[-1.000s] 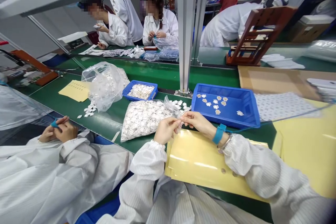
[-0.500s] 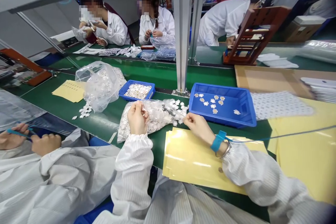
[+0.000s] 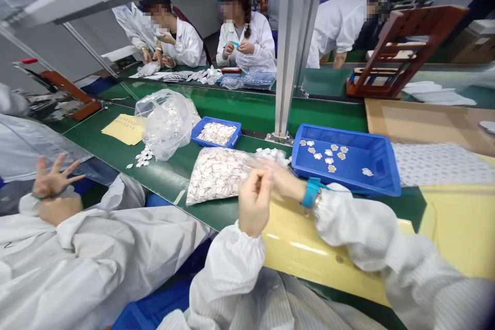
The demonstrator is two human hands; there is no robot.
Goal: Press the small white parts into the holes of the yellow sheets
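A clear plastic bag [image 3: 216,175], packed with small white scalloped pieces, lies on the green bench in front of me. My left hand [image 3: 255,203] is closed at the bag's right end, thumb and fingers pressed together; what it holds is hidden. Just behind it, my right hand [image 3: 284,178], wearing a blue wrist strap [image 3: 310,193], is smeared by motion at the same end of the bag, and its fingers are unclear. More loose white pieces [image 3: 270,153] lie behind the bag and the hands. Yellow sheets [image 3: 309,237] lie under my right forearm.
A large blue tray [image 3: 392,165] with several pieces stands right; a smaller full blue tray [image 3: 236,136] stands behind the bag. Left are another bag [image 3: 166,129] and a yellow sheet [image 3: 126,129]. A metal post [image 3: 284,62] rises behind. A neighbour's spread hand [image 3: 54,178] is at left.
My left hand has moved right, from the top of the bag to its right end, close to my right hand. The view has turned slightly left. The neighbour's hand has opened.
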